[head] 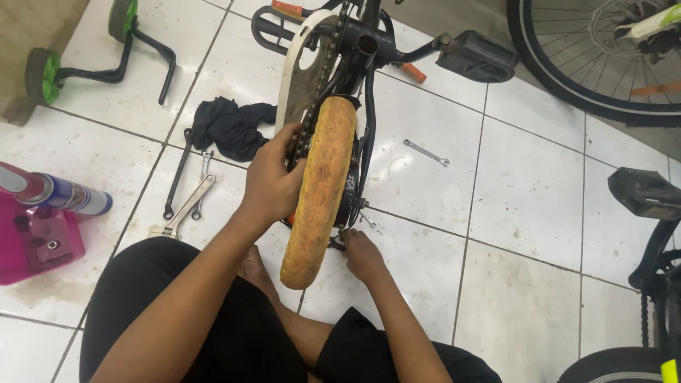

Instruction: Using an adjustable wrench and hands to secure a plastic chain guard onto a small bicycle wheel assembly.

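Dusty tyre [319, 191] under my left hand [273, 181], fingers clamped on it beside the chain [320, 78]; right hand [360, 254] pinches at the axle nut [345, 236], grip seemingly closed.

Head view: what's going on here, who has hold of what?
A person sits on the white tiled floor at a small upturned bicycle. The left hand grips the chain side of its mud-caked yellowish rear tyre; the right hand works at the axle. An adjustable spanner, dark rag and small silver spanner lie nearby.
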